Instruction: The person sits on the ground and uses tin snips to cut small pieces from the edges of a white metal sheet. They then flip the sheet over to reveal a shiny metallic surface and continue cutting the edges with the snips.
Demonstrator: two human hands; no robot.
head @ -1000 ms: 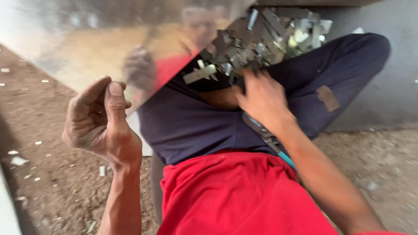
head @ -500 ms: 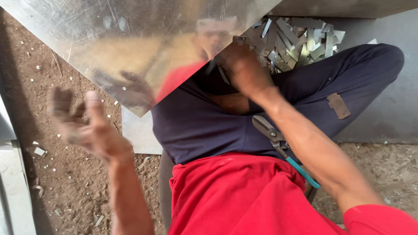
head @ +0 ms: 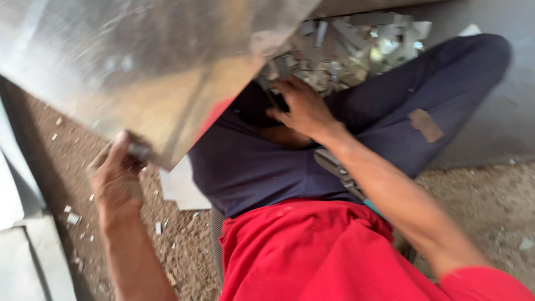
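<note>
Shiny metal sheet (head: 139, 67) pinched at its lower corner by left hand (head: 117, 178), tilted overhead, hiding part of the scrap pile (head: 351, 44). Right hand (head: 304, 108) half-curled at the scraps, grip unclear; snips (head: 340, 173) across the lap.

The left hand (head: 117, 175) is reaching up with its forearm raised, fingers curling closed in a pinch. The right hand (head: 304, 108) is stretching forward on a nearly straight arm, palm down, fingers spreading.

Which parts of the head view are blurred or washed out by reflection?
Head view: the metal sheet is smeared and reflective, mirroring red and tan; the left hand at its corner is motion-blurred; the right hand and scrap pile are soft.
</note>
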